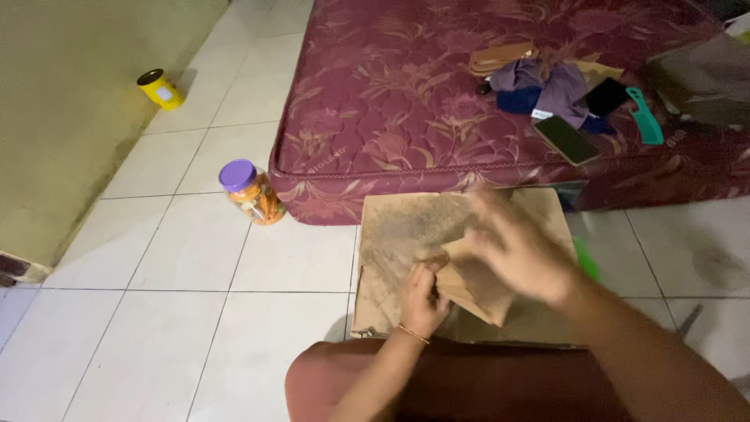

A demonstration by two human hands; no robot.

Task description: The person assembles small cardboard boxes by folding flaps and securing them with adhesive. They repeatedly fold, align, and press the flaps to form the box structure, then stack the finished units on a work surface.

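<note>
Head view: a worn, dusty cardboard sheet point(406, 234) is laid on the tiled floor point(195, 312) at 6 o'clock from the maroon mattress point(391, 101). A folded cardboard flap point(473, 289) is pinched at its 9 o'clock edge by the left hand point(422, 301), fingers curled tight on it. The right hand point(516, 250) is blurred over the flap; whether it grips cannot be told (fingers look spread). The fold would likely be best pressed flat while the left pinch is kept firm. A purple-lidded jar point(251, 191) stands at 9 o'clock.
</note>
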